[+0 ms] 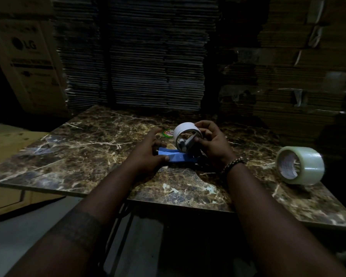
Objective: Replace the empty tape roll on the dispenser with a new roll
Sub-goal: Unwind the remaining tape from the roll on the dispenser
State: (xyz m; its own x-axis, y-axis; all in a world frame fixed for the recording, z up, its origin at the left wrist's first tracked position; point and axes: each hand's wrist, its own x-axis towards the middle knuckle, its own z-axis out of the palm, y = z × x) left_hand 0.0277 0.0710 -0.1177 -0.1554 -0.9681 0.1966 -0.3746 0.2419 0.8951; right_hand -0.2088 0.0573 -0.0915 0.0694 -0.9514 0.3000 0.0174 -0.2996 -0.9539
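A: What does each grip do now?

B: The right hand (212, 144) is closed around the empty roll (185, 134), a white core that sits on the dispenser (178, 156); thumb and fingers pinch its rim. The left hand (150, 154) is pressed on the blue handle of the dispenser, with the fingers partly curled over it. It steadies the handle, but whether it really clamps it I cannot tell.

A: And the new roll?

B: The new roll (301, 165) of clear tape stands on its edge on the worktop (84, 148), well apart to the right of the right hand, near the right border (nobody touches it).

A: What could go wrong from here?

B: In my judgement, the core can stick on the hub. If the right hand pulls hard while the left presses only lightly, the dispenser may slip on the smooth surface. The cutting blade is hidden under the hands, so a finger could meet it. Also the new roll stands on its round side, so a knock could make it roll off.

A: The surface and the room?

B: The worktop is a dark marble-pattern slab, glossy. A small round sticker (168, 133) lies just behind the dispenser. Behind are tall stacks of flattened cardboard (140, 56), a printed carton (28, 62) at the left, and the light is very poor.
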